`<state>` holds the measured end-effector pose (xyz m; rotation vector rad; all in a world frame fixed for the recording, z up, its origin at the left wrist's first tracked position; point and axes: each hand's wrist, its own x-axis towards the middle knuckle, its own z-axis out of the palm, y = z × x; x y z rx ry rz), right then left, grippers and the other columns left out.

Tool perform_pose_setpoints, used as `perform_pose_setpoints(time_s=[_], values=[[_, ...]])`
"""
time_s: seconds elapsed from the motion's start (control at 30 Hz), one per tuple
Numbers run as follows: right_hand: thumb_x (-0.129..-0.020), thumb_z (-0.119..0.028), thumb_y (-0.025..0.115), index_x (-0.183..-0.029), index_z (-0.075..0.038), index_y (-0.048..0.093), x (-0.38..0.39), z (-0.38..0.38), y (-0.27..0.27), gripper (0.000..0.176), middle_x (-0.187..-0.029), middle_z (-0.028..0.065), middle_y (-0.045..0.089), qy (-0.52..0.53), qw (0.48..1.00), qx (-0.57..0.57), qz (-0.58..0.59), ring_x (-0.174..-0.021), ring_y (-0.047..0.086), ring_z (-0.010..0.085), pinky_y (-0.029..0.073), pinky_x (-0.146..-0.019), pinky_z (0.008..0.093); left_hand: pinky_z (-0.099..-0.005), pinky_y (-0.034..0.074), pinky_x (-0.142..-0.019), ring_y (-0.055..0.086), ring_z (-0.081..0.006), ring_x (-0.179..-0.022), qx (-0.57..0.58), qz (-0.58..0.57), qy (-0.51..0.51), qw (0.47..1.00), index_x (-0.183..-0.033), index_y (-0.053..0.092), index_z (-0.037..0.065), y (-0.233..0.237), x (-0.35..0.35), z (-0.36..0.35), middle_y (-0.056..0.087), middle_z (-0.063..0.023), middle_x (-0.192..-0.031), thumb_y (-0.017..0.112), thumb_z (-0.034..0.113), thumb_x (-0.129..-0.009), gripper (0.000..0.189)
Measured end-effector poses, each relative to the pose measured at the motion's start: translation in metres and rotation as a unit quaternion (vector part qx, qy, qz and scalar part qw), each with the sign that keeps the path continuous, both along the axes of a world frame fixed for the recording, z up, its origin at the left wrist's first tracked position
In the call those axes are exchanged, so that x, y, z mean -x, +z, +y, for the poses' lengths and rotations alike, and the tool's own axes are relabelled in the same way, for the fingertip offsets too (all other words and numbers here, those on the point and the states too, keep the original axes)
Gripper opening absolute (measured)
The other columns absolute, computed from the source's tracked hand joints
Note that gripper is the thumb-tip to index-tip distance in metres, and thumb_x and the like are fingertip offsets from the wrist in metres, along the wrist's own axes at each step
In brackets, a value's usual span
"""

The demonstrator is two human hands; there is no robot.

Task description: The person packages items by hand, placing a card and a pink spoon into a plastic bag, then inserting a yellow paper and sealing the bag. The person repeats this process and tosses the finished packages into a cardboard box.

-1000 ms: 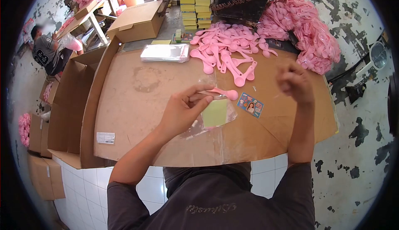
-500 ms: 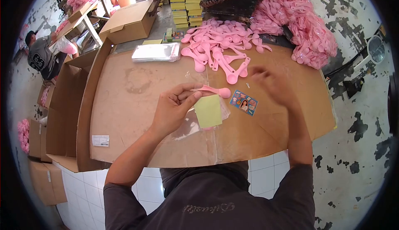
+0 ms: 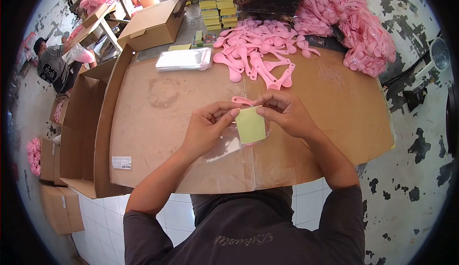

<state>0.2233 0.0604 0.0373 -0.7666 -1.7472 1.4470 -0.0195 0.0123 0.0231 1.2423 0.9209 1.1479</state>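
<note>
My left hand (image 3: 209,122) pinches the upper left corner of a yellow-green card (image 3: 251,125) in a clear plastic bag (image 3: 224,148). At the card's upper right edge, the fingers of my right hand (image 3: 287,113) are closed on it. A pink spoon handle (image 3: 242,100) shows just above the card between both hands; the rest of that spoon is hidden. Beyond the hands lies a loose pile of pink measuring spoons (image 3: 260,45). To its left rests a stack of clear plastic bags (image 3: 184,59).
Behind the pile stand stacks of cards (image 3: 217,6). Bagged pink spoons (image 3: 354,30) are heaped at the back right. An open cardboard box (image 3: 86,126) borders the table (image 3: 158,136) on the left. A person (image 3: 52,66) is at the far left.
My right hand has come in from the right to grip the card's upper edge. The small printed card that lay on the table to the right no longer shows there. The view has shifted slightly.
</note>
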Motion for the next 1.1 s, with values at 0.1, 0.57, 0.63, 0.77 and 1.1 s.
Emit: perform_pose_setpoints(time_s=[0.1, 0.57, 0.63, 0.77, 1.1], values=[[-0.1, -0.007, 0.067, -0.117, 0.002, 0.069, -0.001, 0.004, -0.006, 0.019, -0.1, 0.0029, 0.07, -0.011, 1.0, 0.016, -0.007, -0.088, 0.064, 0.0067, 0.053, -0.078, 0.0249, -0.0266, 0.058, -0.083, 0.07, -0.011, -0.096, 0.0, 0.004, 0.016, 1.0, -0.125, 0.07, -0.003, 0.001, -0.002, -0.002, 0.076, -0.0093, -0.11, 0.065, 0.012, -0.104, 0.026], [-0.096, -0.003, 0.067, -0.107, -0.001, 0.076, -0.011, 0.01, -0.018, 0.014, -0.095, 0.0032, 0.073, -0.011, 0.998, 0.055, 0.039, -0.082, 0.066, 0.009, 0.054, -0.076, 0.0255, -0.0307, 0.059, -0.09, 0.071, -0.0153, -0.099, -0.045, 0.026, 0.005, 0.999, -0.121, 0.072, -0.006, -0.004, 0.004, -0.003, 0.076, -0.0122, -0.115, 0.065, 0.001, -0.1, 0.023], [-0.096, -0.003, 0.067, -0.108, 0.0, 0.076, -0.012, 0.011, -0.018, 0.015, -0.096, 0.0033, 0.073, -0.006, 0.999, 0.02, 0.032, -0.082, 0.066, 0.0087, 0.054, -0.076, 0.0254, -0.0313, 0.058, -0.091, 0.072, -0.0161, -0.099, -0.057, 0.032, -0.006, 0.998, -0.121, 0.072, -0.006, -0.005, 0.006, -0.002, 0.076, -0.0124, -0.115, 0.065, 0.0, -0.099, 0.023], [-0.096, -0.006, 0.069, -0.109, 0.0, 0.075, -0.02, 0.016, -0.013, 0.016, -0.098, 0.0036, 0.073, 0.039, 0.999, 0.018, 0.02, -0.086, 0.066, 0.0084, 0.053, -0.078, 0.0248, -0.031, 0.059, -0.089, 0.072, -0.0165, -0.097, -0.019, -0.001, -0.01, 1.0, -0.119, 0.073, -0.005, -0.005, 0.01, 0.0, 0.075, -0.013, -0.114, 0.065, 0.004, -0.1, 0.022], [-0.095, -0.007, 0.073, -0.123, 0.003, 0.067, -0.013, 0.011, -0.014, 0.03, -0.105, 0.0052, 0.07, 0.026, 0.998, 0.045, 0.027, -0.092, 0.066, 0.0094, 0.054, -0.082, 0.0262, -0.0288, 0.061, -0.084, 0.072, -0.0149, -0.098, 0.019, 0.015, -0.012, 1.0, -0.125, 0.069, -0.004, -0.002, 0.003, 0.002, 0.075, -0.0115, -0.113, 0.064, 0.008, -0.103, 0.026]])
